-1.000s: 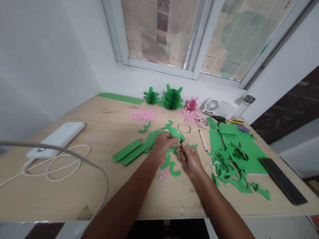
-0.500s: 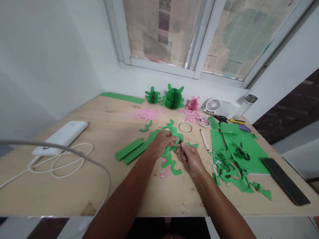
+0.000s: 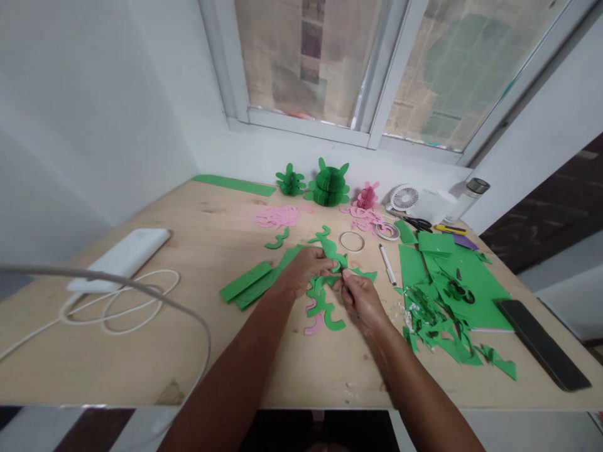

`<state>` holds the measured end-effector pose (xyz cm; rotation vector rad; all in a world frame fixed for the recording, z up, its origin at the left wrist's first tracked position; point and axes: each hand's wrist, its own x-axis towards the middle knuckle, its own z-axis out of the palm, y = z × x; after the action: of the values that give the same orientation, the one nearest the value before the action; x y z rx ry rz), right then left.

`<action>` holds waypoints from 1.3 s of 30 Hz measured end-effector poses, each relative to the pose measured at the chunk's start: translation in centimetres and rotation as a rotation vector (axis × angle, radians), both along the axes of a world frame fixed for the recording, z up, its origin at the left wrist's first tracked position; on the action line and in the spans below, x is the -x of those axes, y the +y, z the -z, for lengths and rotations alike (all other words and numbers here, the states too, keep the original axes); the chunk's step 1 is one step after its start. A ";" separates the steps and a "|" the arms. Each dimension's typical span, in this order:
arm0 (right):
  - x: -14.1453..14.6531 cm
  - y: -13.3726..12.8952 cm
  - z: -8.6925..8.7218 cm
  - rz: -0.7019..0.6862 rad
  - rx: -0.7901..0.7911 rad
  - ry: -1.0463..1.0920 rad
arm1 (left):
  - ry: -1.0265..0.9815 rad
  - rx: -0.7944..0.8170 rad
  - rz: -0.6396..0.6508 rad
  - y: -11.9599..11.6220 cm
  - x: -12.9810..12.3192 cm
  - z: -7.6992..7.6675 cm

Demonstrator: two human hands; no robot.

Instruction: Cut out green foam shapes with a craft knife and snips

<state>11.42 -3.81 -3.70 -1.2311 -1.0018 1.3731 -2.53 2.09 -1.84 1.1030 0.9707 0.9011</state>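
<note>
My left hand [image 3: 311, 269] is closed, pinching a curved green paper piece [image 3: 338, 260] between thumb and fingers over the middle of the table. Close beside it, my right hand [image 3: 358, 294] wraps round a slim dark tool [image 3: 347, 290], whose tip meets the green paper; its exact kind is mostly hidden by the fingers. Below the hands lie S-shaped green paper cutouts [image 3: 333, 319] and a pink cutout [image 3: 313, 325]. Green paper strips [image 3: 245, 281] rest to the left of my left hand.
Green scraps [image 3: 436, 317] with black-handled scissors [image 3: 460, 292] on them cover the right side, beside a dark phone-like slab [image 3: 541, 344]. A white pen [image 3: 388, 265] and tape rings [image 3: 352, 242] lie beyond my right hand. Paper figures [image 3: 330, 187] stand at the back; a white power bank [image 3: 120, 258] sits left.
The view shifts very slightly. Both hands keep nearly the same place on the green paper and the slim dark tool.
</note>
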 end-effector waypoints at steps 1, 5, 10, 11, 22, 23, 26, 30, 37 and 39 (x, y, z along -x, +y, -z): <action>0.0 0.0 0.0 -0.002 0.004 0.006 | -0.008 0.000 0.004 0.0 0.0 0.0; 0.0 0.0 0.1 0.007 0.012 0.022 | -0.043 -0.006 0.016 0.1 -0.2 0.1; 0.0 0.2 0.2 0.083 0.007 0.047 | -0.087 0.016 -0.028 -0.2 -0.9 0.2; 0.0 0.2 0.2 0.095 0.007 0.048 | -0.099 0.019 -0.050 -0.3 -1.1 0.1; 0.0 0.3 0.6 0.096 0.008 0.086 | -0.217 0.038 -0.138 -1.1 -2.2 -0.3; 0.0 0.4 0.6 0.095 0.010 0.089 | -0.210 0.036 -0.142 -1.1 -2.3 -0.3; 0.0 0.4 0.6 0.093 0.002 0.101 | -0.184 0.022 -0.160 -1.2 -2.3 -0.3; 0.1 0.3 0.7 0.091 0.006 0.123 | -0.151 -0.004 -0.168 -1.2 -2.4 -0.4; 0.0 0.2 0.6 0.090 0.006 0.122 | -0.118 -0.014 -0.142 -1.1 -2.4 -0.1; 0.0 0.2 0.5 0.086 0.008 0.118 | -0.113 -0.014 -0.138 -1.0 -2.3 -0.1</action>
<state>11.37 -3.61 -4.19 -1.1713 -0.8535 1.3671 -0.23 1.06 -1.77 0.9946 0.9565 1.0729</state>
